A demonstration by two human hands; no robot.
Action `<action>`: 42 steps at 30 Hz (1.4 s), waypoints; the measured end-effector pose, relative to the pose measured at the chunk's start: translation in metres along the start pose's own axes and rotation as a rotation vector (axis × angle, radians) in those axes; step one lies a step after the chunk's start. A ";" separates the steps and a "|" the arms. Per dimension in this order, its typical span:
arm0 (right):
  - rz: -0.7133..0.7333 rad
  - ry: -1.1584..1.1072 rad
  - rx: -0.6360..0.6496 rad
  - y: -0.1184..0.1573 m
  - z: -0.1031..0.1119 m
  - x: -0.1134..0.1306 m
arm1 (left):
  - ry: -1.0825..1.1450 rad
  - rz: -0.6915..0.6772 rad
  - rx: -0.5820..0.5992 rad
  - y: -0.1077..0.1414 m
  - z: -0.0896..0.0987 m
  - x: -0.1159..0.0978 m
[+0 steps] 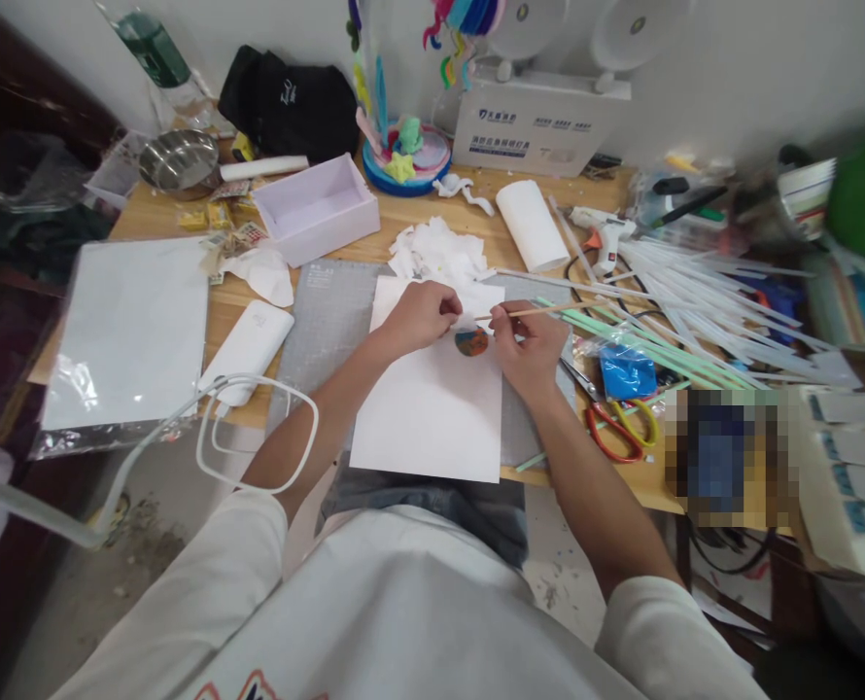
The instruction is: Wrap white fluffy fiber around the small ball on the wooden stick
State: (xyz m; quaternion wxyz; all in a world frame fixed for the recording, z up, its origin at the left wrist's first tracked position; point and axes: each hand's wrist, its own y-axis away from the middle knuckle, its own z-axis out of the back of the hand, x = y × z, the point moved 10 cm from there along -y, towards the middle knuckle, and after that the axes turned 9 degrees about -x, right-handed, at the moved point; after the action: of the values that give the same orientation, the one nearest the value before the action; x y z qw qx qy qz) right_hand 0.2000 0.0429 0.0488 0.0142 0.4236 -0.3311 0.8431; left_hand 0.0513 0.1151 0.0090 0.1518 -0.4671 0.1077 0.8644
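My right hand (526, 342) is closed around a thin wooden stick (570, 307), which points left. My left hand (427, 316) pinches a small white wad (466, 320) at the stick's tip; whether it is tissue or cotton I cannot tell. Just below the wad, a round patch of blue-green and orange (471, 341) shows on a white sheet of paper (425, 408). That sheet lies on a grey cutting mat (337, 301). Crumpled white tissues (438, 251) are heaped beyond my hands.
Scissors (614, 423), pale plastic strips (709, 292) and a glue gun (607, 238) lie right. A lilac box (320, 212) and a white tissue roll (533, 226) stand behind. Left are a white power bank (249, 350), a bagged paper stack (130, 331) and a lamp-like white loop (312, 437).
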 end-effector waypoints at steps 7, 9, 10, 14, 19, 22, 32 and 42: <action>-0.041 -0.031 -0.031 0.000 0.005 -0.006 | -0.065 -0.085 -0.055 -0.001 0.001 -0.005; -0.045 -0.045 -0.067 0.000 0.009 -0.007 | 0.017 -0.101 -0.076 0.000 0.008 -0.012; -0.044 -0.049 -0.090 0.000 0.012 -0.007 | 0.088 -0.096 -0.061 0.000 0.011 -0.015; -0.061 -0.044 -0.175 0.002 0.021 -0.012 | 0.337 0.058 0.187 0.008 -0.002 -0.014; -0.040 -0.048 -0.210 0.004 0.025 -0.010 | 0.083 0.065 0.142 0.008 -0.006 -0.002; 0.035 -0.040 -0.153 0.002 0.021 0.001 | -0.025 -0.043 0.071 0.005 -0.008 -0.006; 0.050 0.055 0.028 0.001 0.000 0.012 | -0.090 -0.090 0.014 0.003 -0.007 -0.007; 0.041 0.043 0.068 0.002 -0.008 0.007 | -0.078 -0.086 0.013 0.001 -0.011 -0.002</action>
State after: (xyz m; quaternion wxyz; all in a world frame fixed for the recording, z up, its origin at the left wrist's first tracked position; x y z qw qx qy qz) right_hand 0.1893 0.0439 0.0489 -0.0106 0.3988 -0.3106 0.8628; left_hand 0.0605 0.1101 0.0049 0.1960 -0.4364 0.0870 0.8738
